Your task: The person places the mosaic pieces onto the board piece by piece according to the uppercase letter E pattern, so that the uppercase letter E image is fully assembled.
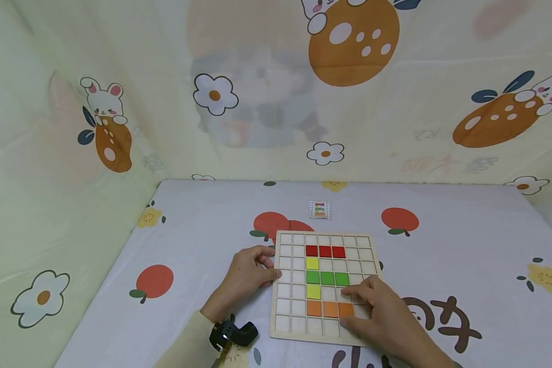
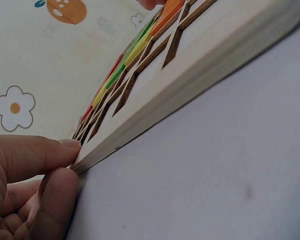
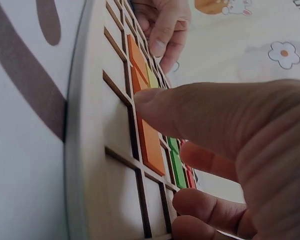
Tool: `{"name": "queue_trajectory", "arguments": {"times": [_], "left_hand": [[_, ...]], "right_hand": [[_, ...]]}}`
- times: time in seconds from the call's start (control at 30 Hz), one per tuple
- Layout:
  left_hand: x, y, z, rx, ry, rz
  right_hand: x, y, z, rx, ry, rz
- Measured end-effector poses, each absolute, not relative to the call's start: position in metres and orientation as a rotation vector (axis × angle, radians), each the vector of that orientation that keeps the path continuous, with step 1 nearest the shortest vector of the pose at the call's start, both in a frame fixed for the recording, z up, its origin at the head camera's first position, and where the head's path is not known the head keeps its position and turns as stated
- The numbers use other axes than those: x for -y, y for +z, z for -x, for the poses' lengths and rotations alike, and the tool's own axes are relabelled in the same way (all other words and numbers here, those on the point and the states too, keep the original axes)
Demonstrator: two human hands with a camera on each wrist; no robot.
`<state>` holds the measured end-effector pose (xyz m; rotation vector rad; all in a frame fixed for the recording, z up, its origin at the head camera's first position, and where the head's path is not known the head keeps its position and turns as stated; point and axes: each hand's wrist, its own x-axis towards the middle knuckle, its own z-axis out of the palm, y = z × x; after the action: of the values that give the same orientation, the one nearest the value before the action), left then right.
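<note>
A square wooden grid board (image 1: 279, 335) lies flat on the table. Set into its cells are three red tiles (image 1: 325, 251), a yellow tile (image 1: 312, 263), three green tiles (image 1: 327, 278), another yellow tile (image 1: 313, 292) and three orange tiles (image 1: 330, 309). My left hand (image 1: 248, 271) pinches the board's left edge between thumb and fingers, as the left wrist view shows. My right hand (image 1: 382, 314) is over the lower right of the board, thumb and index finger apart around the rightmost orange tile. The right wrist view shows the thumb tip over the orange row; firm contact cannot be told.
A small card (image 1: 319, 209) with a printed coloured grid lies behind the board. The patterned tablecloth (image 1: 202, 220) has fruit and flower prints. A printed curtain (image 1: 267, 128) rises behind the table and at both sides. A black strap (image 1: 232, 333) is on the left wrist.
</note>
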<state>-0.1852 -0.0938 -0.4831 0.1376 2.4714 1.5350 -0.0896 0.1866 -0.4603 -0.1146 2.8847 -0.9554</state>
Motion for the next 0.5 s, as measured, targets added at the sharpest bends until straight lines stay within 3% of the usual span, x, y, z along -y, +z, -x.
{"name": "queue_trajectory", "arguments": {"times": [0.5], "left_hand": [[0.0941,-0.4853,0.1859,-2.483,1.532,-0.163]], "right_hand": [[-0.1806,-0.4609,0.0864,-3.012,-0.849,0.283]]}}
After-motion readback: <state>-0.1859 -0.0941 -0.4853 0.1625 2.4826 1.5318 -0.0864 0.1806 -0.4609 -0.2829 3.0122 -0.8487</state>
